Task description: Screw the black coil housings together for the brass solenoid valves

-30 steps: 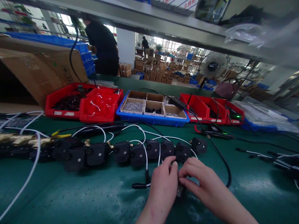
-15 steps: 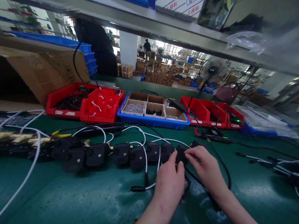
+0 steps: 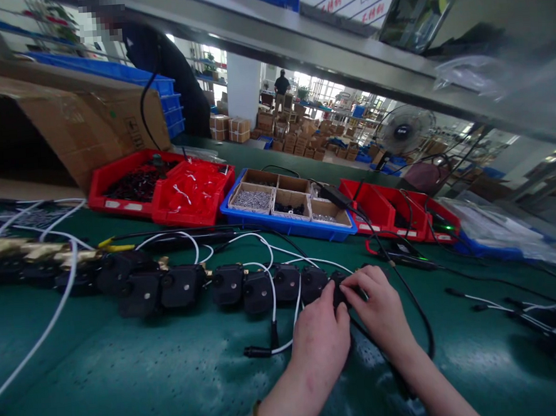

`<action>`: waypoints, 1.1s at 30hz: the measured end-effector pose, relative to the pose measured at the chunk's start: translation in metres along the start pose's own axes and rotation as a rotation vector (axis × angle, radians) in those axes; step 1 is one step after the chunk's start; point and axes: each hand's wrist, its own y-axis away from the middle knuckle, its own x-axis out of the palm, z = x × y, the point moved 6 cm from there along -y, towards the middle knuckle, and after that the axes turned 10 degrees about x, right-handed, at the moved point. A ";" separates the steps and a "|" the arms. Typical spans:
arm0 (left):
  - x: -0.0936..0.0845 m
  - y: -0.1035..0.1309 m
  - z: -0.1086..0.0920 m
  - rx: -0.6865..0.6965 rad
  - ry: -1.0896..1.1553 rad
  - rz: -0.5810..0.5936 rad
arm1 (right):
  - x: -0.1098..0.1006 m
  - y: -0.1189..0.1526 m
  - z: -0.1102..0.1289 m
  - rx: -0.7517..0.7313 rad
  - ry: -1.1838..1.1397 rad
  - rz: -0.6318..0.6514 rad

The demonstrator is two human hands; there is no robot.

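Observation:
Several black housings stand in a row on the green table, among them one near the middle [image 3: 228,285] and one further right [image 3: 313,283]. At the right end of the row, my left hand [image 3: 321,331] rests its fingers on a black housing [image 3: 338,287], thumb and forefinger on its near side. My right hand [image 3: 375,302] meets the same housing from the right, with thumb and forefinger pinched at its top; whatever is between those fingertips is too small to make out. A white cable with a black connector [image 3: 257,352] lies left of my left hand.
Behind the row are red bins [image 3: 192,191], a blue tray [image 3: 288,223] with small parts in compartments, and more red bins [image 3: 372,208]. Black cables lie at the right. A cardboard box [image 3: 88,113] stands at the back left. A person in dark clothes [image 3: 170,70] bends beyond it.
The view has shifted slightly. Both hands stay at the same housing, with my right fingers a little closer over it. The person at the back left leans further down and left.

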 end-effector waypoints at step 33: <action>0.000 0.000 0.001 0.026 0.006 -0.003 | -0.004 0.011 0.027 -0.004 0.330 -0.110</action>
